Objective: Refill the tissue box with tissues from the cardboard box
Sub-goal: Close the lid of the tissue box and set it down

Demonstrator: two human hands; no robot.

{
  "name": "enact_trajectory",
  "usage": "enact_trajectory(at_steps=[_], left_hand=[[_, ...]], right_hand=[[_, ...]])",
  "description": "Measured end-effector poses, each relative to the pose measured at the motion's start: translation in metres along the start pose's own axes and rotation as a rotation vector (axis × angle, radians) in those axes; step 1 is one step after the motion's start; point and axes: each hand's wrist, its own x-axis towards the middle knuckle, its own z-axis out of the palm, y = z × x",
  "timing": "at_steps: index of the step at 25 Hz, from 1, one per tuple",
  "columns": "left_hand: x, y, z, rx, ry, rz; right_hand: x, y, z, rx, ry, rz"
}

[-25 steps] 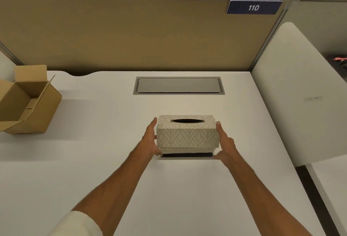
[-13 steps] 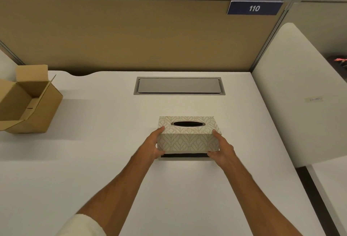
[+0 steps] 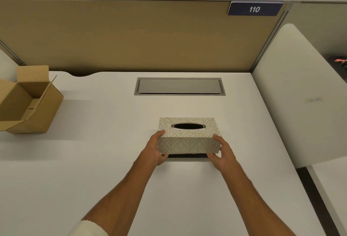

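A beige leaf-patterned tissue box [image 3: 188, 142] with a dark oval slot on top sits in the middle of the white desk [image 3: 93, 170], over a thin dark base that shows along its front bottom edge. My left hand [image 3: 155, 150] grips its left front corner and my right hand [image 3: 220, 153] grips its right front corner. No tissue shows in the slot. The brown cardboard box [image 3: 28, 102] lies open on its side at the desk's left edge; I see no tissues inside it.
A grey metal cable hatch [image 3: 179, 86] is set flush in the desk behind the tissue box. A tan partition [image 3: 131, 34] closes the back and a white side panel [image 3: 300, 93] closes the right.
The patterned cover has come down over the lighter layer and dark base that showed beneath it. My hands have slid from its sides to its lower front corners.
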Motion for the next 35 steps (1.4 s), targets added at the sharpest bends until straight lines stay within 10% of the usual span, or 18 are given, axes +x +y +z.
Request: enact_trajectory(at_steps=[19,35], left_hand=[[0.018,-0.021,-0.024,-0.079,-0.059,-0.005],[0.025,-0.025,-0.028,0.165,0.079,0.127]], right_hand=[[0.018,0.019,-0.024,0.020,-0.043,0.038],[0.029,0.026,-0.031,-0.472,0.246,-0.302]])
